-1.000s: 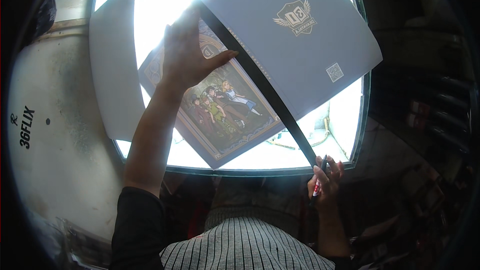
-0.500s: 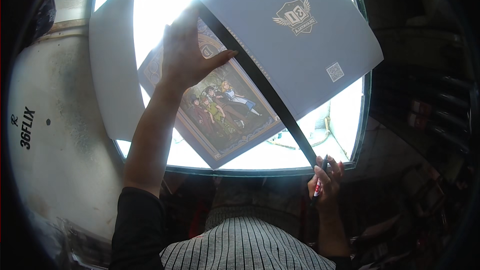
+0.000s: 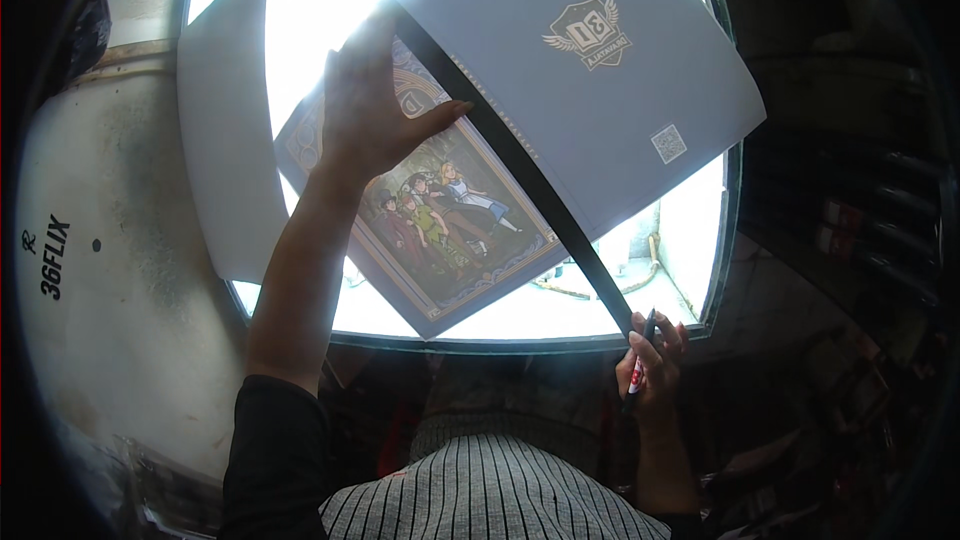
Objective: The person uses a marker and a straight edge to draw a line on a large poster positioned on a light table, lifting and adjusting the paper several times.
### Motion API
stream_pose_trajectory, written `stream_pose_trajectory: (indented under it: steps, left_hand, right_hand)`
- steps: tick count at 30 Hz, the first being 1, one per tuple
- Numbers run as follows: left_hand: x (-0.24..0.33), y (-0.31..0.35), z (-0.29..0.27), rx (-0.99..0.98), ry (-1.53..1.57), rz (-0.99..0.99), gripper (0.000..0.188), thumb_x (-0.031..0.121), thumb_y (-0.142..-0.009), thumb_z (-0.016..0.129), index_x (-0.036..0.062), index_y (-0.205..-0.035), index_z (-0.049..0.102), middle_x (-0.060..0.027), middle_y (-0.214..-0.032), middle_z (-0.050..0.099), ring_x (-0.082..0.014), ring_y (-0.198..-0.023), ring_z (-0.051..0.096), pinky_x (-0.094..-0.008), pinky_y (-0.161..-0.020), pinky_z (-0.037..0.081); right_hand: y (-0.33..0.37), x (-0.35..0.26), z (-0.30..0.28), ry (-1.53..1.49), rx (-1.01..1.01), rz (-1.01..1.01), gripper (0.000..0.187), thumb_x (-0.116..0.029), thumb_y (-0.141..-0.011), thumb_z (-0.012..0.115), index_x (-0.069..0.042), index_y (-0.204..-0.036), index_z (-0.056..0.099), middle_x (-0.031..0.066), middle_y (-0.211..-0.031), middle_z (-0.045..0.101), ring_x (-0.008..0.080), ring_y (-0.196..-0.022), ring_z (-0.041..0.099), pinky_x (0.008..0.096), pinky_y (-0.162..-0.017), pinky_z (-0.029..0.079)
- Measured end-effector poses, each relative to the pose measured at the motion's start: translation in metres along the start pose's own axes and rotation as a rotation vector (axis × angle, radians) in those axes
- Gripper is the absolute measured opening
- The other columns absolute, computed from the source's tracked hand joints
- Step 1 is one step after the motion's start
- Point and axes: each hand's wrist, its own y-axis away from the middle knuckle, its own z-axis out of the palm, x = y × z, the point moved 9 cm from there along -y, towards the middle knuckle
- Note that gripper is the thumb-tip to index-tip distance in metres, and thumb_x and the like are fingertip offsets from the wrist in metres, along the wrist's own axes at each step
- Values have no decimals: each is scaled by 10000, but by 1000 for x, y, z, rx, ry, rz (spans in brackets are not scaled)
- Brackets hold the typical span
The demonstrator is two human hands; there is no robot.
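Note:
A printed cover sheet lies slantwise over a brightly lit glass light table. One half carries a coloured picture of several figures in an ornate frame; the other is plain grey-blue with a winged crest and a square code. A long black strip, like a ruler, runs diagonally across the sheet. My left hand lies flat on the picture half, thumb stretched onto the strip, fingertips lost in glare near its far end. My right hand grips a dark pen upright, its fingers at the strip's near end.
A pale curled sheet lies at the light table's left. Farther left is a worn whitish surface with dark lettering. A dark object sits at the upper left. Dim, cluttered items fill the right side.

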Motion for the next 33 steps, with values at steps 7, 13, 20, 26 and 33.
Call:
stream_pose_trajectory:
  steps: [7, 13, 20, 26, 33]
  left_hand:
    - [2, -1, 3, 2, -14, 7, 1136, 761, -753, 656, 60, -1534, 222, -215, -1599, 233, -398, -1493, 204, -631, -1188, 123]
    - [-1, -3, -19, -6, 26, 2, 1127, 661, -697, 790, 6, -1484, 321, -252, -1433, 450, -423, -1347, 410, -547, -1109, 312]
    - [-5, 4, 7, -26, -113, -45, 1272, 899, -673, 580, -7, -1509, 265, -241, -1590, 244, -421, -1487, 199, -607, -1190, 125]
    - [-11, 5, 1, -101, -69, -125, 1255, 887, -676, 582, 12, -1517, 265, -224, -1603, 223, -385, -1511, 150, -586, -1210, 56]
    - [-8, 5, 2, -81, -53, -118, 1211, 837, -707, 615, -38, -1482, 299, -273, -1562, 267, -413, -1498, 174, -571, -1214, 67]
  right_hand:
    - [-1, 3, -3, -7, 0, 3, 439, 101, -807, 608, -104, -1192, 561, 160, -1198, 704, 294, -1357, 493, 479, -1189, 214]
    - [-3, 1, 8, -50, -23, 3, 451, 47, -816, 625, -166, -1210, 578, 100, -1248, 694, 288, -1322, 522, 480, -1182, 200]
    - [7, 0, 1, 73, 14, -64, 357, 19, -854, 583, -117, -1183, 572, 168, -1199, 698, 341, -1296, 545, 531, -1180, 214]
    - [6, 1, 4, 57, -20, -37, 371, 31, -845, 582, -117, -1185, 569, 181, -1208, 692, 357, -1314, 528, 549, -1180, 204]
    - [6, 3, 5, 69, -54, -8, 372, 8, -843, 585, -129, -1188, 561, 161, -1221, 689, 360, -1309, 529, 562, -1178, 186]
